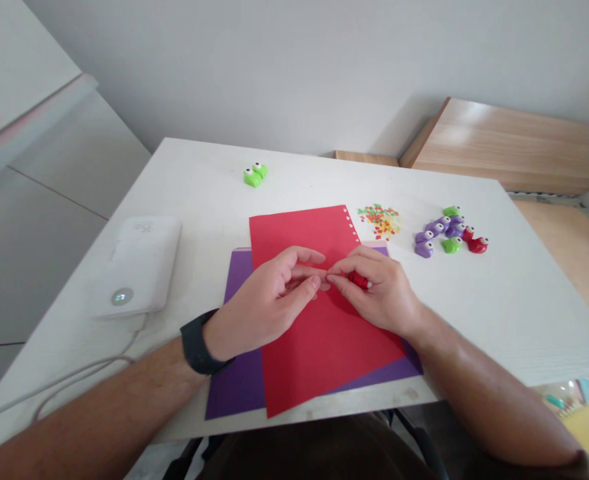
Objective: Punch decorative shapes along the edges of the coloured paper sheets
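A red sheet of paper (324,353) with a row of small punched holes near its upper right edge lies askew over a purple sheet (237,373). Above the red sheet, my right hand (379,287) is closed, its palm and fingers around a small red paper punch (360,279) that is mostly hidden. Its thumb and index finger are pinched at the fingertips of my left hand (274,293). My left fingers are stretched and apart, and I cannot make out anything in them. A dark band circles my left wrist.
Colourful paper confetti (380,221) lies beyond the sheets. Several purple, green and red punches with eyes (451,233) cluster on the right, and green ones (255,175) stand at the back. A white device (144,267) with a cable (99,365) sits on the left of the white table (499,320).
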Action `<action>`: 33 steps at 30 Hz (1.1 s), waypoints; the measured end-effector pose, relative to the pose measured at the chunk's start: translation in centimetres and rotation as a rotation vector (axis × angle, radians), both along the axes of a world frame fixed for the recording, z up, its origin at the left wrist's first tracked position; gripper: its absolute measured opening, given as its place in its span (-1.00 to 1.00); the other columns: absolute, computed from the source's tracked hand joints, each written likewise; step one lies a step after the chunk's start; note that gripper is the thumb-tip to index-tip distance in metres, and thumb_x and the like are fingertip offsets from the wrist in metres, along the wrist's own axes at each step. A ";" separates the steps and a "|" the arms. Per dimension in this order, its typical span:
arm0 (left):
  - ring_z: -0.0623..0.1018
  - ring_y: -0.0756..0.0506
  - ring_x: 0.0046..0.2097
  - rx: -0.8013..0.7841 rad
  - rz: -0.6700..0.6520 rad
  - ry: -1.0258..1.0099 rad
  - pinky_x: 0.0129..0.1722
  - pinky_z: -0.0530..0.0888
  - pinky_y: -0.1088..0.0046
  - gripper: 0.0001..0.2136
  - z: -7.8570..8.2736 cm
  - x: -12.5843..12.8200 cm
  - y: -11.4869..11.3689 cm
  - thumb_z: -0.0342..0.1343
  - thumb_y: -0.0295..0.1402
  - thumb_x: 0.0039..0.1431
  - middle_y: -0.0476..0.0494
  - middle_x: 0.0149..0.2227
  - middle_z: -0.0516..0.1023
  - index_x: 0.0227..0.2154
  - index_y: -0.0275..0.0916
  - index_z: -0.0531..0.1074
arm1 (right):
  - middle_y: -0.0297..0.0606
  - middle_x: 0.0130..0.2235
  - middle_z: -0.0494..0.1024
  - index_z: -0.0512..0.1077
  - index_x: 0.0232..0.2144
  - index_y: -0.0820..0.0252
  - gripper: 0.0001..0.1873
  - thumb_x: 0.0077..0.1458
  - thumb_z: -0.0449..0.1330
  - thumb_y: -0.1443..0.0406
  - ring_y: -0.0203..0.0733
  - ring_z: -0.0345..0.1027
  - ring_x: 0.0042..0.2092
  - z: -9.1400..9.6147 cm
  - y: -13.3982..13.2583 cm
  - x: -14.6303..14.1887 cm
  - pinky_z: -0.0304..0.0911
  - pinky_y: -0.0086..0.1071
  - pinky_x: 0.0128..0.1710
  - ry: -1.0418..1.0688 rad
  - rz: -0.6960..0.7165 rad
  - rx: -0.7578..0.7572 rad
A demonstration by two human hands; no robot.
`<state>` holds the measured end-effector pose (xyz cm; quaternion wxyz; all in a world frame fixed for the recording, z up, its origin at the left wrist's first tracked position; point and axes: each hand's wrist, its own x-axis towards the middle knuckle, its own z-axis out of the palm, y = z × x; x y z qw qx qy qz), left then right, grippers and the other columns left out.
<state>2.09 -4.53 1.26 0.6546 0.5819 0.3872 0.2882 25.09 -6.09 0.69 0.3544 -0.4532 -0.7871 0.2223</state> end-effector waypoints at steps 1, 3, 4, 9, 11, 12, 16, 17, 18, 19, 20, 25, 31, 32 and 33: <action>0.71 -0.16 0.05 -0.001 -0.002 -0.003 0.10 0.62 0.24 -0.71 0.0 0.0 0.0 0.18 -0.18 0.49 -0.21 0.04 0.70 0.13 -0.18 0.39 | -0.27 -0.26 0.63 0.63 -0.21 0.13 -0.91 0.33 0.30 0.39 -0.22 0.52 -0.24 0.1 0.0 0.0 0.39 -0.34 -0.18 -0.001 0.002 -0.006; 0.70 -0.17 0.08 -0.005 -0.004 -0.009 0.12 0.62 0.23 -0.71 0.0 0.0 -0.1 0.18 -0.18 0.50 -0.22 0.05 0.70 0.14 -0.19 0.38 | -0.27 -0.27 0.63 0.61 -0.22 0.14 -0.90 0.34 0.29 0.39 -0.22 0.52 -0.23 0.2 0.1 0.1 0.38 -0.34 -0.16 0.007 0.010 -0.028; 0.70 -0.17 0.10 -0.007 -0.006 -0.012 0.13 0.61 0.22 -0.71 0.0 0.0 -0.1 0.17 -0.19 0.50 -0.24 0.06 0.70 0.14 -0.19 0.38 | -0.28 -0.27 0.63 0.60 -0.22 0.14 -0.90 0.35 0.28 0.39 -0.22 0.51 -0.23 0.3 0.1 0.1 0.38 -0.34 -0.16 0.012 0.012 -0.042; 0.69 -0.19 0.12 -0.002 -0.020 -0.007 0.16 0.60 0.18 -0.71 0.0 0.0 -0.1 0.17 -0.21 0.50 -0.27 0.10 0.69 0.15 -0.19 0.36 | -0.31 -0.28 0.60 0.57 -0.25 0.13 -0.89 0.34 0.27 0.41 -0.23 0.48 -0.24 0.5 0.1 0.1 0.34 -0.34 -0.19 0.019 0.018 -0.080; 0.68 -0.19 0.14 0.001 -0.017 -0.001 0.17 0.59 0.16 -0.70 0.1 -0.1 0.0 0.17 -0.21 0.50 -0.28 0.13 0.68 0.16 -0.20 0.36 | -0.31 -0.29 0.59 0.55 -0.27 0.13 -0.89 0.34 0.26 0.40 -0.23 0.47 -0.24 0.6 0.1 0.1 0.33 -0.34 -0.18 0.022 0.006 -0.076; 0.68 -0.19 0.14 0.000 -0.014 0.001 0.18 0.59 0.16 -0.70 0.2 -0.1 0.0 0.17 -0.20 0.50 -0.29 0.14 0.67 0.16 -0.20 0.35 | -0.31 -0.28 0.59 0.53 -0.27 0.12 -0.88 0.35 0.26 0.39 -0.22 0.47 -0.24 0.6 0.1 0.1 0.33 -0.33 -0.17 0.023 -0.002 -0.069; 0.70 -0.17 0.08 -0.008 -0.009 0.011 0.13 0.61 0.18 -0.70 0.5 -0.3 0.0 0.18 -0.19 0.50 -0.32 0.15 0.66 0.14 -0.21 0.36 | -0.31 -0.30 0.60 0.51 -0.30 0.11 -0.88 0.35 0.24 0.36 -0.19 0.46 -0.25 0.5 0.8 0.9 0.33 -0.30 -0.15 -0.005 -0.110 0.011; 0.70 -0.16 0.06 -0.004 -0.003 0.012 0.12 0.61 0.19 -0.70 0.5 -0.3 0.1 0.18 -0.19 0.50 -0.32 0.14 0.67 0.13 -0.21 0.36 | -0.30 -0.31 0.60 0.52 -0.30 0.11 -0.88 0.35 0.24 0.34 -0.18 0.46 -0.25 0.4 1.2 1.4 0.33 -0.29 -0.16 -0.028 -0.173 0.039; 0.70 -0.15 0.05 0.001 0.003 0.012 0.11 0.61 0.20 -0.70 0.4 -0.3 0.1 0.18 -0.19 0.50 -0.31 0.12 0.68 0.12 -0.22 0.36 | -0.29 -0.32 0.60 0.53 -0.30 0.11 -0.88 0.34 0.24 0.32 -0.16 0.46 -0.26 0.3 1.6 2.0 0.32 -0.28 -0.16 -0.057 -0.248 0.063; 0.70 -0.15 0.05 0.010 0.012 0.010 0.11 0.61 0.20 -0.71 0.3 -0.3 0.2 0.18 -0.19 0.49 -0.30 0.11 0.68 0.11 -0.22 0.36 | -0.27 -0.32 0.61 0.55 -0.31 0.12 -0.87 0.34 0.24 0.29 -0.14 0.47 -0.26 0.2 2.1 2.8 0.32 -0.27 -0.16 -0.096 -0.328 0.080; 0.70 -0.15 0.06 0.020 0.021 0.009 0.11 0.61 0.21 -0.71 0.2 -0.2 0.3 0.18 -0.18 0.49 -0.29 0.10 0.69 0.11 -0.22 0.37 | -0.25 -0.31 0.61 0.56 -0.31 0.12 -0.85 0.34 0.24 0.26 -0.12 0.47 -0.26 0.0 2.6 3.6 0.32 -0.25 -0.16 -0.137 -0.417 0.085; 0.70 -0.19 0.07 0.079 0.102 0.038 0.11 0.60 0.16 -0.71 -0.2 -0.4 0.7 0.20 -0.16 0.47 -0.29 0.05 0.70 0.07 -0.22 0.39 | -0.15 -0.31 0.64 0.63 -0.28 0.16 -0.73 0.33 0.22 0.13 -0.04 0.47 -0.27 -0.8 4.4 7.3 0.29 -0.20 -0.16 -0.317 -0.714 0.031; 0.69 -0.26 0.09 0.185 0.204 0.179 0.06 0.62 0.14 -0.68 -0.3 -0.7 1.0 0.22 -0.12 0.42 -0.32 0.08 0.68 0.06 -0.19 0.42 | -0.05 -0.24 0.66 0.66 -0.26 0.19 -0.64 0.37 0.15 0.11 0.03 0.48 -0.20 -1.1 4.8 8.1 0.25 -0.20 -0.18 -0.510 -0.739 0.015; 0.69 -0.26 0.09 0.201 0.214 0.194 0.07 0.61 0.14 -0.69 -0.3 -0.8 1.0 0.23 -0.12 0.42 -0.31 0.07 0.68 0.05 -0.19 0.43 | -0.04 -0.24 0.66 0.66 -0.26 0.20 -0.62 0.38 0.13 0.12 0.03 0.48 -0.21 -1.1 4.8 8.1 0.25 -0.20 -0.19 -0.532 -0.736 0.015; 0.69 -0.25 0.09 0.216 0.222 0.208 0.08 0.61 0.14 -0.69 -0.4 -0.8 1.1 0.23 -0.12 0.42 -0.30 0.07 0.68 0.05 -0.19 0.44 | -0.03 -0.23 0.67 0.67 -0.25 0.20 -0.62 0.38 0.12 0.14 0.03 0.49 -0.21 -1.0 4.8 8.1 0.25 -0.20 -0.19 -0.551 -0.731 0.012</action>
